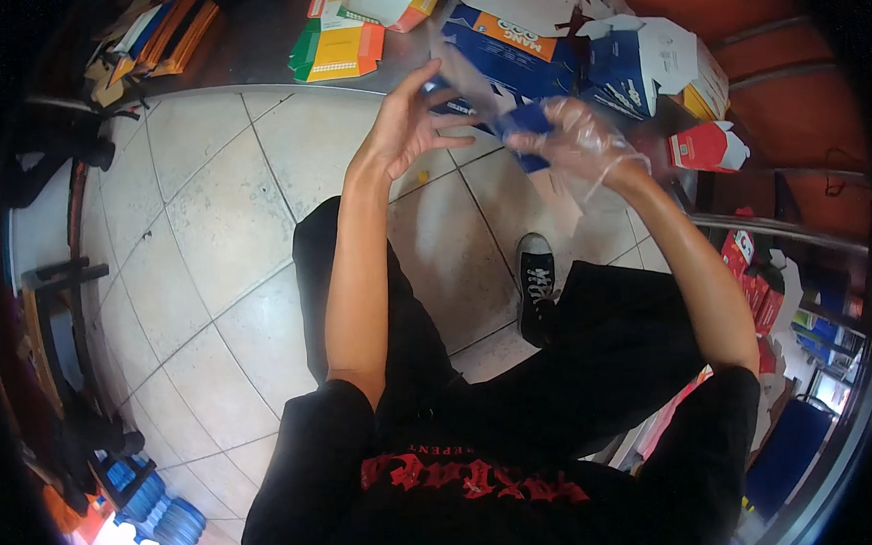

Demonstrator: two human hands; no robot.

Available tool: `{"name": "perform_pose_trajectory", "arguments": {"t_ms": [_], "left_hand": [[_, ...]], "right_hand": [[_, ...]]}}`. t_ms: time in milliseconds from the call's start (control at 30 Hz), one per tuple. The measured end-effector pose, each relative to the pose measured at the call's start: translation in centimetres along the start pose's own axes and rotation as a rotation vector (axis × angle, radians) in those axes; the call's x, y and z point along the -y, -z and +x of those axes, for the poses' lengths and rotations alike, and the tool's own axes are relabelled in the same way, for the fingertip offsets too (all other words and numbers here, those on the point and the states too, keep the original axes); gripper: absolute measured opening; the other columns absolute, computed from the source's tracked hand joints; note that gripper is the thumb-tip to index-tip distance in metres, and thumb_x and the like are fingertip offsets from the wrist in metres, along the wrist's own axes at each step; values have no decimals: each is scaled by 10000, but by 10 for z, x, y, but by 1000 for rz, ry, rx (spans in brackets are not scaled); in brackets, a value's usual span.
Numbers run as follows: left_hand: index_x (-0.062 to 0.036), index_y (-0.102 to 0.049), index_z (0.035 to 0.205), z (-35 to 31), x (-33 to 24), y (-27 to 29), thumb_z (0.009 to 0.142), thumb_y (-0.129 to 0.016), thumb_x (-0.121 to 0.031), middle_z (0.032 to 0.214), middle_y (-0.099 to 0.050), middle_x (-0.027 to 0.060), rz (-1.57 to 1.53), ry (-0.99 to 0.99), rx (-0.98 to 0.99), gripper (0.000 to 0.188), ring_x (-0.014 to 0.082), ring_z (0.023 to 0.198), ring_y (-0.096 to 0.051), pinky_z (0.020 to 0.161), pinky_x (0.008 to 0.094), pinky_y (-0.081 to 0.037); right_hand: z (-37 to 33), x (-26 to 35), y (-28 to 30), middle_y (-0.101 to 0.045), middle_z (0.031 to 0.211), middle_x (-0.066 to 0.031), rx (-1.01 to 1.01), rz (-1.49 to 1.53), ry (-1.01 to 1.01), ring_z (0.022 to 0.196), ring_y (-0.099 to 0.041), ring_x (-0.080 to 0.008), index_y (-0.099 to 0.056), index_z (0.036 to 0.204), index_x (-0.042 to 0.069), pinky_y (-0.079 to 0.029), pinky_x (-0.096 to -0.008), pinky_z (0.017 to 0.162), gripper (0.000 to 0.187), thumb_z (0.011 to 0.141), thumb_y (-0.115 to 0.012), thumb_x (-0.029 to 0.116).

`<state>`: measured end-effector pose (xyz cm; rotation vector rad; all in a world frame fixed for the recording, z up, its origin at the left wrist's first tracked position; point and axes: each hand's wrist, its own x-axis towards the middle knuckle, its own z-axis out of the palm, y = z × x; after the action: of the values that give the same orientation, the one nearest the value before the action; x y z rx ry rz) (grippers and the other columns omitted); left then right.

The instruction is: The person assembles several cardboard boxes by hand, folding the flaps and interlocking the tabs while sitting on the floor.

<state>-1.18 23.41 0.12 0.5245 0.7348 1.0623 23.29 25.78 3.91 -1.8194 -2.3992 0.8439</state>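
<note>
My left hand (410, 125) is bare and open, its fingers spread toward a blue and white cardboard box blank (527, 125). My right hand (590, 144), in a clear plastic glove, is closed on that blank, which is smeared by motion. Its folds cannot be made out, and a pale flap hangs below the gloved hand. Whether my left fingertips touch the blank I cannot tell. Just beyond it, a stack of blue boxes (506, 68) with an orange panel lies on the metal table (256, 63).
Green, yellow and orange cartons (337, 50) lie at the far edge. Folded flat cartons (154, 42) are stacked far left. Blue and white boxes (626, 69) and a red box (708, 148) stand to the right. Blue water bottles (161, 513) stand at the lower left on the tiled floor (204, 223).
</note>
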Motion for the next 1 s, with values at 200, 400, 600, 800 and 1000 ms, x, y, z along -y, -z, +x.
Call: {"name": "perform_pose_trajectory", "arguments": {"t_ms": [200, 400, 600, 800, 1000], "left_hand": [[-217, -271, 1580, 5, 4, -4, 992, -587, -424, 1632, -271, 90, 727, -434, -19, 700, 368, 1501, -233, 1172, 514, -303], [-94, -548, 1239, 14, 18, -3, 955, -704, -189, 1523, -433, 94, 729, -572, 103, 338, 255, 1411, -400, 1115, 398, -398], [-80, -596, 1057, 23, 24, 20, 885, -755, -65, 1481, -482, 78, 703, -599, 213, 234, 208, 1323, -485, 1084, 376, -414], [-131, -641, 1129, 1, 8, 26, 888, -753, -152, 1522, -444, 26, 1020, -477, 201, 266, 256, 1395, -435, 1119, 463, -387], [-140, -683, 1180, -8, 18, 19, 888, -756, -158, 1470, -462, 18, 1193, -485, 106, 302, 258, 1354, -470, 1101, 472, -428]], "right_hand": [[3, -13, 26, -712, 1094, -108, 101, 383, 8, 991, -635, -202, -685, 1205, 22, -489, -339, 925, 565, 901, -727, 496], [-7, 0, 13, -672, 1190, -140, 148, 318, -39, 1088, -612, -230, -657, 1267, 31, -468, -352, 972, 583, 912, -714, 490], [7, -21, -15, -660, 1191, -124, 108, 198, 76, 1085, -600, -233, -645, 1293, 53, -459, -353, 979, 519, 947, -689, 437], [0, 3, -22, -678, 1198, -128, 116, 338, 93, 1076, -636, -262, -640, 1326, 88, -477, -368, 989, 441, 978, -651, 357], [8, -1, -40, -673, 1229, -173, 24, 195, 153, 1117, -647, -256, -658, 1268, 19, -482, -361, 989, 462, 926, -724, 323]]}}
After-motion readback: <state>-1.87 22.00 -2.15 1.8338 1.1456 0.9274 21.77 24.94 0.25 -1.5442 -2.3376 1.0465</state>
